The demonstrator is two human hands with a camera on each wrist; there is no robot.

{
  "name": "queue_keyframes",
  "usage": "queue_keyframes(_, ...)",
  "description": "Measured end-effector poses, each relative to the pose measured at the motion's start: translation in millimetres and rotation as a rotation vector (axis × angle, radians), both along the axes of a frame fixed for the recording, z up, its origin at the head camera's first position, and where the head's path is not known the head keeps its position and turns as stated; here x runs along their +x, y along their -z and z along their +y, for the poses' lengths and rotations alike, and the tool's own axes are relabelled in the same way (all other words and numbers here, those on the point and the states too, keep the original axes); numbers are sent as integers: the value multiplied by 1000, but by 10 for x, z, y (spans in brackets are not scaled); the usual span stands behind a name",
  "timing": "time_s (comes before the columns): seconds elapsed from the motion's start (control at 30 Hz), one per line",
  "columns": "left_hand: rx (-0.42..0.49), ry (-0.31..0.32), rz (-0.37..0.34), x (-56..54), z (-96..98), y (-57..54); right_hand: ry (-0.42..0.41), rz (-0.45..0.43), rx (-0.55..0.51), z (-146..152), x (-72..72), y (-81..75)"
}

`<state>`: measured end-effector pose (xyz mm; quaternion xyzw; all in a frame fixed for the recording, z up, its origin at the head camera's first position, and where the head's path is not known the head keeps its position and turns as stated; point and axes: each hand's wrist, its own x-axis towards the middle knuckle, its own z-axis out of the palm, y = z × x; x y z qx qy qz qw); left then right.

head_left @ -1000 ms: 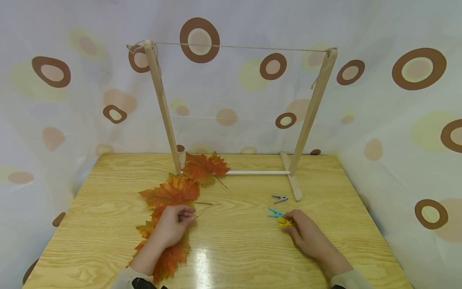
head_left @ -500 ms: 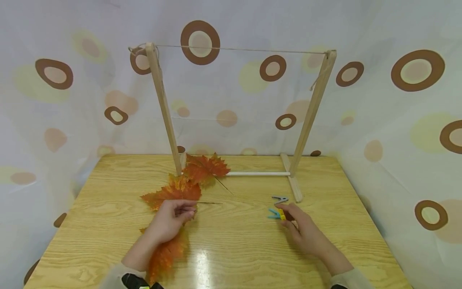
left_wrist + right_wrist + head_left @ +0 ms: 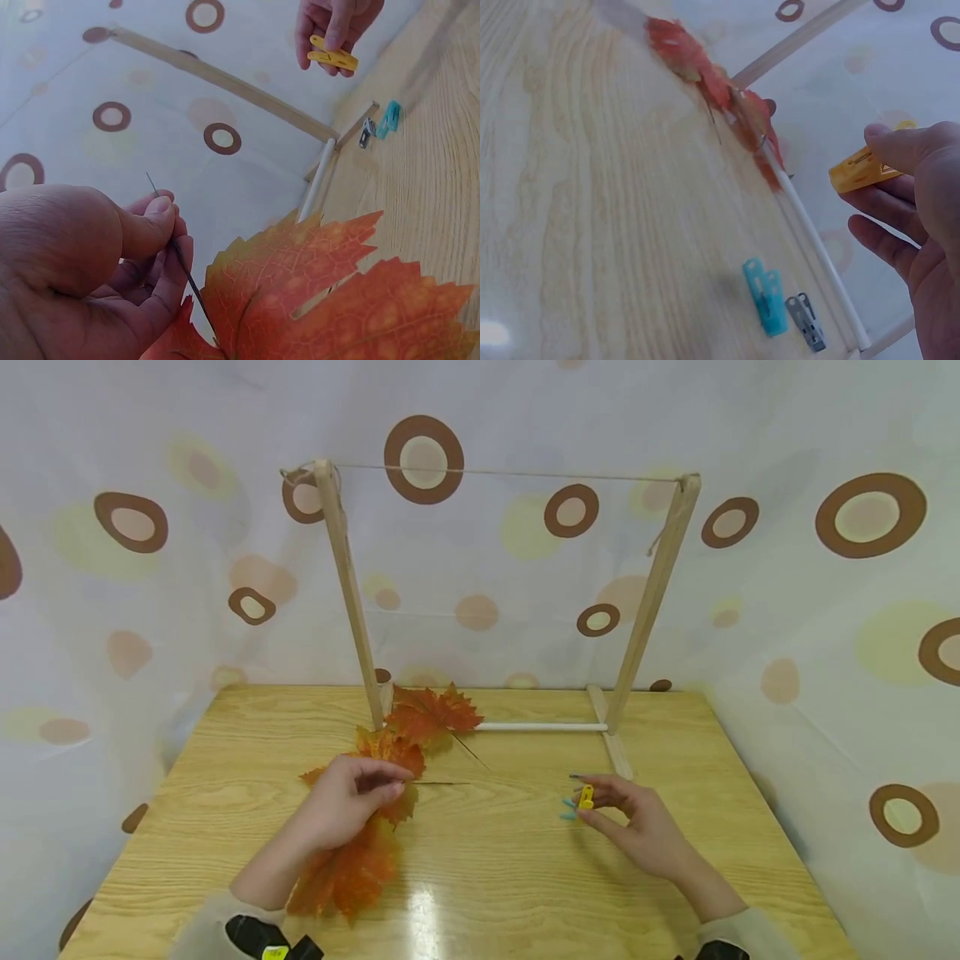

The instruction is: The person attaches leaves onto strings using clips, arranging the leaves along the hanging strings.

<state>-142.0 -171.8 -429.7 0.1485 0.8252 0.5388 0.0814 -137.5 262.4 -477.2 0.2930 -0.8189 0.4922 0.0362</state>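
My left hand (image 3: 348, 802) pinches the thin dark stem (image 3: 193, 289) of an orange-red artificial maple leaf (image 3: 277, 292) between thumb and fingers. In the head view that hand covers part of the leaves beneath it. My right hand (image 3: 648, 831) holds a yellow clothespin (image 3: 862, 165) between thumb and fingertips, raised off the table. Below it on the wood lie a teal clothespin (image 3: 765, 300) and a grey clothespin (image 3: 806, 322), side by side; the right fingers partly hide both in the head view.
A wooden frame stands at the back, with a left post (image 3: 348, 593), a right post (image 3: 652, 602), a string (image 3: 510, 473) across the top and a white rod (image 3: 540, 727) low down. More leaves lie at its left foot (image 3: 435, 710) and toward the front (image 3: 348, 872).
My right hand has lifted the yellow clothespin from beside the teal one and turned it more upright. The left hand has moved slightly up and away from the front leaves, still pinching the stem.
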Motion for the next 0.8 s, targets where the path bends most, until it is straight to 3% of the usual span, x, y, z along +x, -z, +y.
queue_keyframes(0.33, 8, 70, 15, -120, 6, -225, -1, -32, -150, 46, -117, -379)
queue_keyframes(0.8, 43, 39, 66, -326, 99, -543, 27, -199, -191, -14, -299, -951)
